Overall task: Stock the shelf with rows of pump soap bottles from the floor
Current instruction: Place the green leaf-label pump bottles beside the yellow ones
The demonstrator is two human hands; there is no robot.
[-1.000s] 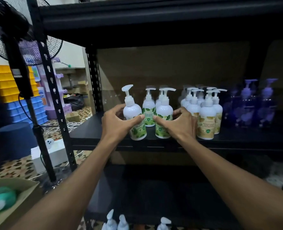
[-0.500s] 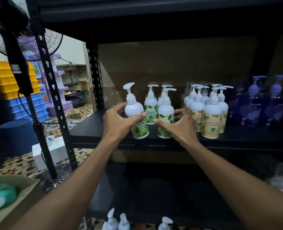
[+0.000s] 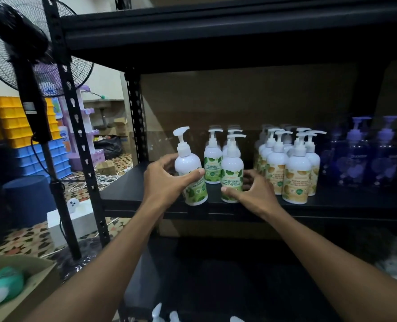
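Shelf: on the shelf (image 3: 127, 194) we saw yellow-label bottles (image 3: 296, 180) and purple bottles (image 3: 355, 163) already in rows; the green rows were shorter.
Floor: white pump tops of the floor bottles (image 3: 156, 313) showed at the bottom edge; we judged the stocking well along but not finished.
Left hand: the left hand (image 3: 167, 180) gripped the leftmost green bottle (image 3: 191, 166), which stood at the shelf front.
Right hand: the right hand (image 3: 256, 194) held the front green bottle (image 3: 232, 168) just beside it; the thumb lay low on the label.
Green label: we read "ANTIBACTERIAL HAND WASH MAXIMUM PROTECTION"; the brand line was too small for us.
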